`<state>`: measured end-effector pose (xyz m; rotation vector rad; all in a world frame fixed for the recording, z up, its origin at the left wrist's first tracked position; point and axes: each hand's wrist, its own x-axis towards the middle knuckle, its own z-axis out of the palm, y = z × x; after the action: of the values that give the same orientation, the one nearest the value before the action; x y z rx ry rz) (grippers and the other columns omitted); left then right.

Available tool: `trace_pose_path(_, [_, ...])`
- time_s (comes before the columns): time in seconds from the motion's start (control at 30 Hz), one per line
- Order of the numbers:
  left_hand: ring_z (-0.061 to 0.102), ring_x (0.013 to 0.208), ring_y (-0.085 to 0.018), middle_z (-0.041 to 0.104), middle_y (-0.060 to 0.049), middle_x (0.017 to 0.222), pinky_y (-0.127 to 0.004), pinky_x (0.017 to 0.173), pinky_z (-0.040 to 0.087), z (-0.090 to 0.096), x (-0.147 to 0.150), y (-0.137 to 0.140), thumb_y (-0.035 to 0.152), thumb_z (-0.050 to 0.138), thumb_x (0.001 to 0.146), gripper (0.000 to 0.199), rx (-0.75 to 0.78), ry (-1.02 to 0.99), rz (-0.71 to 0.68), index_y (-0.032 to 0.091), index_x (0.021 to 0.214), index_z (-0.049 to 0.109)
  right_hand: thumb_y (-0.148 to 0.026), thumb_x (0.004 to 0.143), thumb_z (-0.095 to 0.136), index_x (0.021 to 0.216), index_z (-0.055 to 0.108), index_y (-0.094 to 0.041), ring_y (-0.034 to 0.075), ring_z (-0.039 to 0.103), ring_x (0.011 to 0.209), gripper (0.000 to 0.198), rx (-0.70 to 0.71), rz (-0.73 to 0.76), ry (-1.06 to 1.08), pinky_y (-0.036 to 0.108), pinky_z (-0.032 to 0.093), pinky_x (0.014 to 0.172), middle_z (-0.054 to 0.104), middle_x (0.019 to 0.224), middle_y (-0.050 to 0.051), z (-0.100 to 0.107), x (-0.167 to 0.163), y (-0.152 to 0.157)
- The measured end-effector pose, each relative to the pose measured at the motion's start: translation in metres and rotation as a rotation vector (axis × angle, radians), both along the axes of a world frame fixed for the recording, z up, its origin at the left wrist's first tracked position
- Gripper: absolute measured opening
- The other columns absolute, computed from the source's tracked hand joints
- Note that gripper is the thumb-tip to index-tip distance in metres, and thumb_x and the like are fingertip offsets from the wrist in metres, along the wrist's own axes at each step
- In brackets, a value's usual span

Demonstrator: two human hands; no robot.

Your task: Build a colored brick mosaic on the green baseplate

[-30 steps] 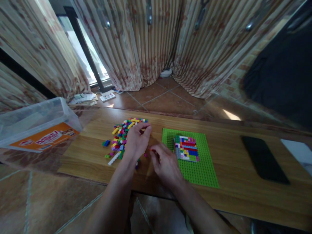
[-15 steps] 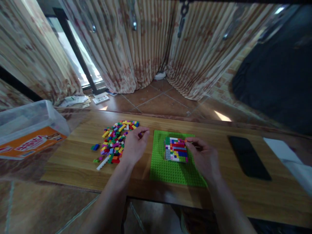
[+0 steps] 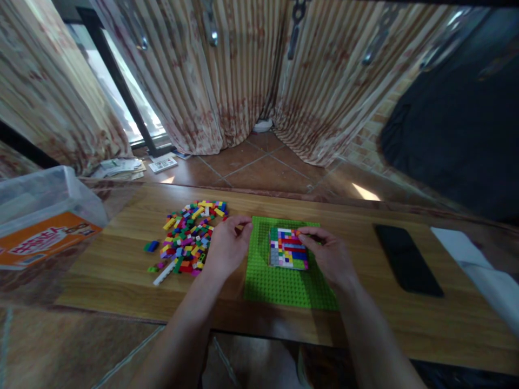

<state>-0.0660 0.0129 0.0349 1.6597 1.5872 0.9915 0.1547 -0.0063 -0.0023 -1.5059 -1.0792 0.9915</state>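
A green studded baseplate [image 3: 290,292] lies on the wooden table, bearing a low square build of multicoloured toy bricks [image 3: 288,256]. My right hand [image 3: 330,256] reaches over from the right, thumb and forefinger pinched at the build's top right corner. A small orange brick [image 3: 298,233] shows at those fingertips; whether it touches the build I cannot tell. Just left of the baseplate is my left hand [image 3: 230,243], its fingers curled and pinched together at the plate's edge. What they hold, if anything, is hidden. Beside that hand spreads a pile of loose bricks [image 3: 186,237].
A long white brick [image 3: 164,273] and a blue brick [image 3: 153,246] lie at the pile's left side. On the far left stands a clear plastic box [image 3: 65,189] with an orange label. A black phone-like slab [image 3: 407,259] and white paper [image 3: 462,246] lie to the right.
My left hand has moved slightly right, up to the baseplate's edge. My right hand's fingertips have shifted a little left over the build's corner. The whole view has slid slightly.
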Motion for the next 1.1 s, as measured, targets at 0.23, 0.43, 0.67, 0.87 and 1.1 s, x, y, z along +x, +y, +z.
trace_pose_path(0.23, [0.067,0.071,-0.016,0.076,-0.005,0.086,-0.026,0.068,0.049,0.0008,-0.0007,-0.0011,0.020,0.055,0.085,0.019,-0.016,0.011,-0.007,0.015,0.087,0.074,-0.045,0.060,0.081,0.079,0.078,-0.020,0.019,0.065,0.072,0.032,-0.032,0.024,0.046,0.036,0.052,0.072,0.074,0.079,0.004,0.0069,-0.0017,0.0007])
trace_pose_path(0.43, [0.067,0.071,-0.016,0.076,-0.006,0.088,-0.026,0.069,0.050,0.0014,0.0000,-0.0014,0.020,0.055,0.085,0.020,-0.017,0.023,-0.011,0.015,0.090,0.074,-0.045,0.058,0.082,0.079,0.078,-0.020,0.019,0.064,0.073,0.033,-0.034,0.023,0.081,0.035,0.052,0.073,0.075,0.079,0.004,0.0070,-0.0024,0.0018])
trace_pose_path(0.67, [0.066,0.069,-0.015,0.076,-0.005,0.085,-0.026,0.068,0.050,0.0012,-0.0004,-0.0020,0.020,0.055,0.085,0.019,-0.011,0.023,-0.010,0.016,0.088,0.073,-0.044,0.055,0.085,0.076,0.077,-0.021,0.019,0.067,0.072,0.032,-0.041,0.028,0.165,0.038,0.054,0.075,0.075,0.077,0.003,0.0059,-0.0022,0.0022])
trace_pose_path(0.87, [0.067,0.073,-0.016,0.076,-0.005,0.085,-0.026,0.070,0.050,0.0000,-0.0008,-0.0015,0.020,0.055,0.085,0.019,0.010,0.044,-0.014,0.017,0.087,0.074,-0.047,0.053,0.085,0.076,0.076,-0.022,0.020,0.067,0.072,0.035,-0.055,0.046,0.206,0.039,0.055,0.076,0.076,0.079,0.003,0.0048,-0.0005,0.0023])
trace_pose_path(1.1, [0.068,0.073,-0.016,0.076,-0.005,0.087,-0.026,0.070,0.050,-0.0006,-0.0006,-0.0023,0.019,0.056,0.085,0.019,0.013,0.043,-0.014,0.017,0.088,0.074,-0.044,0.054,0.085,0.077,0.077,-0.022,0.019,0.067,0.073,0.033,-0.058,0.038,0.209,0.038,0.055,0.078,0.076,0.078,0.003,0.0049,-0.0009,0.0027])
